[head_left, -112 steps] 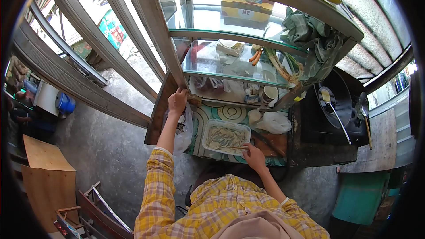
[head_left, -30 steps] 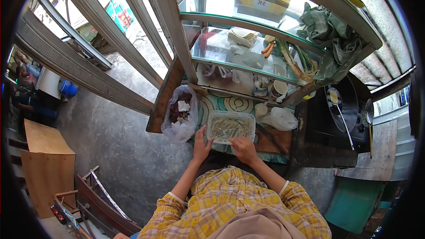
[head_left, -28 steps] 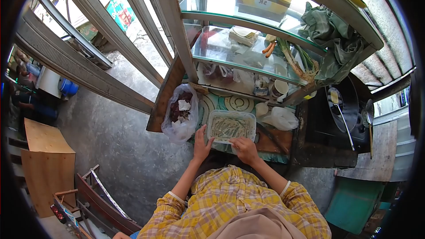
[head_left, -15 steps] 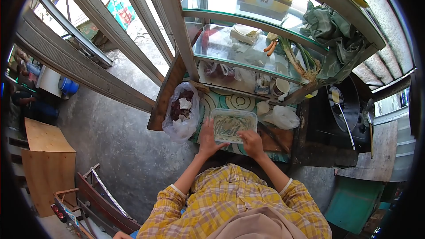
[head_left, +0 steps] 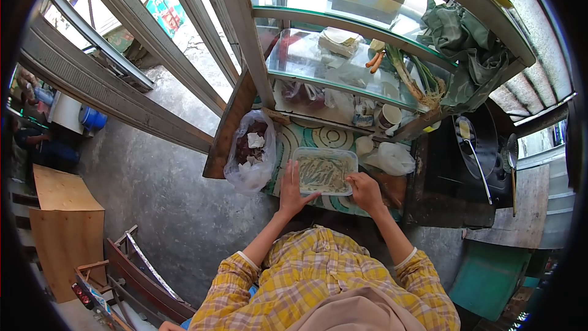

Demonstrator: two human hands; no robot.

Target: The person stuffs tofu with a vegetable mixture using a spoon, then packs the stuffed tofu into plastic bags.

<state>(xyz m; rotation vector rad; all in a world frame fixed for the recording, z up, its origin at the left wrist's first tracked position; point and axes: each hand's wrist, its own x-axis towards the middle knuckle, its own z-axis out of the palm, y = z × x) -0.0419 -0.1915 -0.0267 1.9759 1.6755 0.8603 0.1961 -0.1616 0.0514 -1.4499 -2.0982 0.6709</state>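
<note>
A clear rectangular plastic container [head_left: 326, 152] stands on the patterned green cloth [head_left: 285, 141]. Pale, streaky food with green bits lies spread inside it. My left hand [head_left: 293, 191] is open along the container's left side, fingers stretched away from me and thumb pointing right near the front edge. At the right edge of the container is my right hand [head_left: 365, 191], its fingers curled closed. Whatever those fingers hold, if anything, is hidden. Left of my left hand sits a plastic bag [head_left: 248, 171] with dark red contents and white scraps.
A knotted clear plastic bag [head_left: 395, 159] and a wooden board [head_left: 392, 189] lie to the right. Behind stands a glass display case [head_left: 343, 89] with carrots [head_left: 375, 61] and spring onions [head_left: 407, 79]. A wok [head_left: 481, 141] rests on the stove at far right.
My right hand has moved right, from over the container's front right part to its right edge, fingers still curled. My left hand stays at the left side.
</note>
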